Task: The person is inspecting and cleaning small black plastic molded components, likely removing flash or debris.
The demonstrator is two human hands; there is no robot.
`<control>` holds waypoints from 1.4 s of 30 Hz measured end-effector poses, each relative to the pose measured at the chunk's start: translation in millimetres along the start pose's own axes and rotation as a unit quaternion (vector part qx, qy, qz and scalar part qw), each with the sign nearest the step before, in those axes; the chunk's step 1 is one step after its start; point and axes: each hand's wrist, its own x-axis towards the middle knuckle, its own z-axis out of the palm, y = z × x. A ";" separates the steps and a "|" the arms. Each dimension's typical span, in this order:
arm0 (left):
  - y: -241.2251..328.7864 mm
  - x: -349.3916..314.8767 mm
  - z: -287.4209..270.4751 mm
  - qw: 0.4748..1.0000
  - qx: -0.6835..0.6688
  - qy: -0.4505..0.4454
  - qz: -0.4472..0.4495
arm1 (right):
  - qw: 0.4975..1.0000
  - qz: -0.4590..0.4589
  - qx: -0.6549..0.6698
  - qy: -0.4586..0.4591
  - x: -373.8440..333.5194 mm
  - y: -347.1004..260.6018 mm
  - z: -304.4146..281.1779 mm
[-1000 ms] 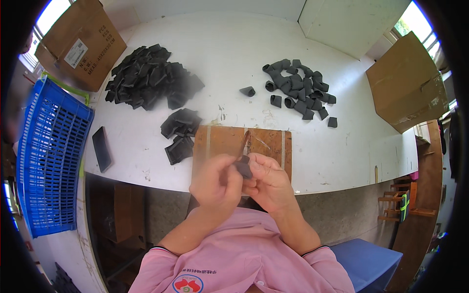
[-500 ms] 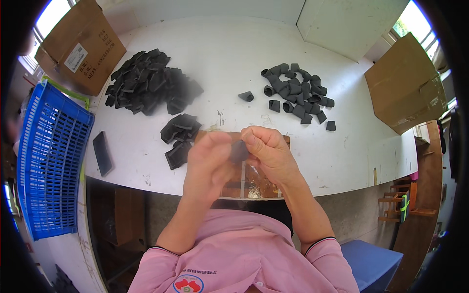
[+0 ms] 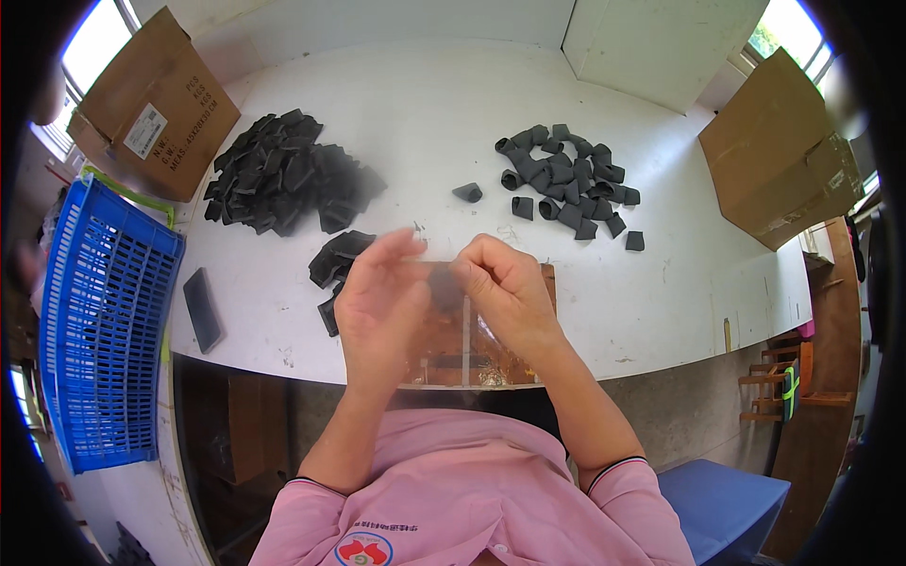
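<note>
My right hand (image 3: 510, 294) pinches a small dark grey fabric or foam piece (image 3: 445, 287) between thumb and fingers, over a brown board (image 3: 486, 354) at the table's near edge. To its left, my left hand (image 3: 379, 300) is raised with fingers apart, slightly blurred, and holds nothing that shows. Partly behind it lies a small stack of flat black pieces (image 3: 336, 257). A large heap of similar flat pieces (image 3: 274, 174) sits farther back on the left. Toward the back right are several short black tubes (image 3: 566, 179), and one tube (image 3: 468, 192) lies apart from them.
The white table (image 3: 651, 311) bears a dark phone (image 3: 201, 309) near its left edge. A cardboard box (image 3: 156, 108) and a blue plastic basket (image 3: 109, 325) stand at the left. Another cardboard box (image 3: 779, 151) is at the right, with a blue stool (image 3: 722, 509) below.
My left hand has drawn away from the piece and its fingers have spread. The right hand, still pinching the piece, has shifted slightly left and up.
</note>
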 end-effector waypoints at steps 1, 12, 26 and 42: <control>1.5 2.2 -0.7 1.000 0.001 -0.001 0.000 | 0.992 -0.083 -0.065 0.067 -4.1 0.3 2.8; 1.5 -3.1 4.7 0.988 -0.150 0.021 -0.012 | 0.799 -0.377 -0.425 0.199 -13.2 -15.7 18.0; -1.1 -4.2 -1.8 0.982 -0.191 0.008 -0.003 | 0.855 -0.337 -0.365 0.149 -14.5 -26.2 14.5; -15.3 -9.5 -11.9 0.998 -0.057 0.015 -0.021 | 0.809 -0.377 -0.423 0.156 -11.6 -5.5 18.1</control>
